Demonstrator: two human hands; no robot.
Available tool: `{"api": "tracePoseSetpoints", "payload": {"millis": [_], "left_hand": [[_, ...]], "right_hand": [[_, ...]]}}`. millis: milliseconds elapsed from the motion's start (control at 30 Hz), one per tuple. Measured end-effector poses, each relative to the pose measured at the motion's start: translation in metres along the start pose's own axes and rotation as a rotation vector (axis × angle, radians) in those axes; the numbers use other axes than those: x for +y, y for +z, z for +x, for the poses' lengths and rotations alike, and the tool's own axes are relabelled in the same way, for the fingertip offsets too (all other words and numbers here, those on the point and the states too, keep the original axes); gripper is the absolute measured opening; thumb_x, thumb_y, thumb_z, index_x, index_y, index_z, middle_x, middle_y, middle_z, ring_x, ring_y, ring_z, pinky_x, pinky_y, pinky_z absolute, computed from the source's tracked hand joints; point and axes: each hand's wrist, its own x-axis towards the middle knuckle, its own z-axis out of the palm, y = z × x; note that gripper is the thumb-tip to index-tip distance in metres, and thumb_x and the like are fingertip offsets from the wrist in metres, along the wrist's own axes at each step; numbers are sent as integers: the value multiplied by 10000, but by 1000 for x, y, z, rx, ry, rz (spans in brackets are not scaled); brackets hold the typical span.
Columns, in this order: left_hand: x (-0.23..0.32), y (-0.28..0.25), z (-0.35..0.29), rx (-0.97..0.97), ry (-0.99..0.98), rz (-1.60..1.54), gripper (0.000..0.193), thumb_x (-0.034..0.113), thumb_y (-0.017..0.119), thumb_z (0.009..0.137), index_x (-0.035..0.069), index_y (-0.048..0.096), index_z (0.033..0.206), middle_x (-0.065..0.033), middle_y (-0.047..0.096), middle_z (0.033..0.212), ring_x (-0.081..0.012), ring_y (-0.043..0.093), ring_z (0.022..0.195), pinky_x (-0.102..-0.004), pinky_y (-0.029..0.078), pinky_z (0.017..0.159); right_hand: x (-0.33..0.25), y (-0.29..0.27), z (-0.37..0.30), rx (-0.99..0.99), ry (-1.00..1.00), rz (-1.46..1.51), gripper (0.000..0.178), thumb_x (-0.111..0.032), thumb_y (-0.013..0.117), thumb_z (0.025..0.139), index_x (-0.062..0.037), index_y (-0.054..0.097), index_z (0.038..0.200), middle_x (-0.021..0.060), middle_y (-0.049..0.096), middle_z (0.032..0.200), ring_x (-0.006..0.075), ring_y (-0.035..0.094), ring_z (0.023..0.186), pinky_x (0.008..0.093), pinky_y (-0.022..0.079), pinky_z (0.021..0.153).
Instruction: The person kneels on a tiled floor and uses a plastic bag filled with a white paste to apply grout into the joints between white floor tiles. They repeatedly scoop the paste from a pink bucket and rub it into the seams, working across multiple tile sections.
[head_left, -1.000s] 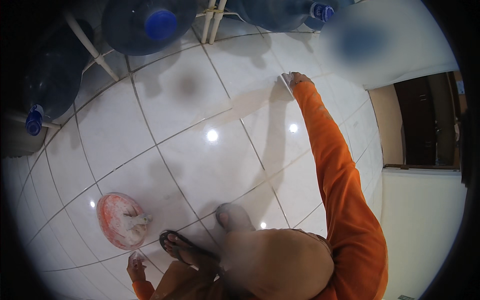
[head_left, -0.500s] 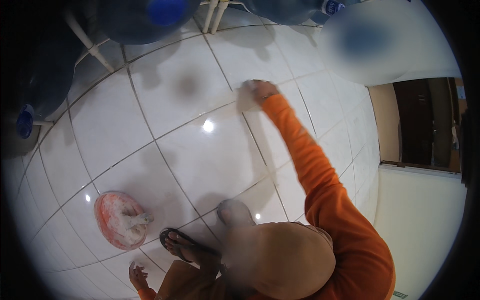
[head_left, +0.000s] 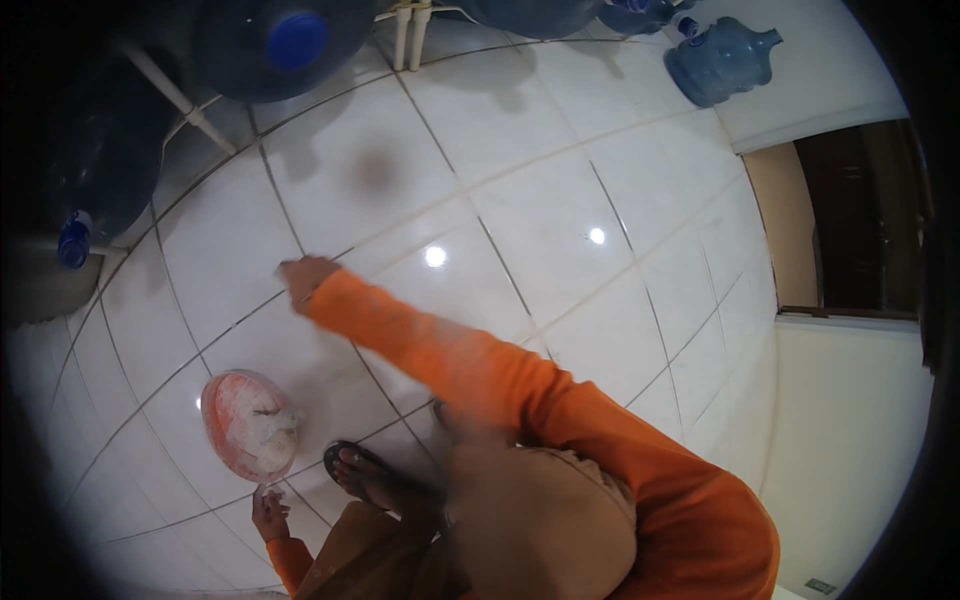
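Note:
My right hand (head_left: 310, 278), at the end of an orange sleeve, is down at the white tiled floor (head_left: 420, 310) beside a dark joint between tiles. Its fingers are bent together, and whatever they hold is too small to make out. Low on the left, my left hand (head_left: 268, 512) is just below the rim of a reddish basin (head_left: 213, 420), its fingers partly spread. Whether it touches the rim is unclear. White paste (head_left: 250, 425) coats the inside of the basin, where a pale crumpled thing (head_left: 282, 420) lies.
Large blue water jugs (head_left: 225, 50) rest on a white pipe rack (head_left: 403, 40) along the far side. Another jug (head_left: 720, 62) lies by the wall at upper right. A dark doorway (head_left: 850, 220) opens at right. My sandalled foot (head_left: 365, 475) is near the basin.
My right hand has swept left and nearer across the tiles. My left hand has moved up close to the basin. The view has shifted, and the jug at upper right now shows clearly.

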Motion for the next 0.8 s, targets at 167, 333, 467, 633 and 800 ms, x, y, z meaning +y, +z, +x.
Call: {"api": "tracePoseSetpoints", "payload": {"millis": [167,333,467,633,800], "left_hand": [[22,74,52,-170,116,-64,389,254,564,1038,86,564,1389,-67,706,918,-103,600,606,-233,474,536],[-27,-6,-26,7,-93,4,392,254,558,1033,74,566,1381,-62,699,904,-111,613,613,-247,491,530],[-38,-8,-16,11,-90,-23,395,285,561,1036,100,566,1385,-70,700,920,-119,614,618,-249,486,535],[-34,3,-14,30,-91,-52,386,276,566,1036,103,569,1382,-60,700,908,-115,609,619,-249,480,541],[-26,12,-31,20,-81,-20,367,218,579,1028,97,577,1374,-59,707,897,-108,613,620,-250,483,552]], "right_hand": [[312,-85,-15,41,30,511,839,-550,754,836,-140,454,1504,35,479,1531,191,460,1376,309,349,1188],[153,-155,-107,314,61,1,620,-264,649,914,-167,464,1498,170,659,1281,298,709,999,379,583,820],[158,-109,-84,225,-174,-543,473,-141,585,927,-179,571,1399,267,672,1191,359,737,896,459,617,649],[162,-11,-116,113,-406,-913,509,-124,493,961,-231,491,1458,172,626,1311,326,701,1001,412,603,670],[105,-88,-143,-185,0,-639,634,-127,558,877,-184,452,1499,152,722,1043,349,715,919,472,579,737]]}}
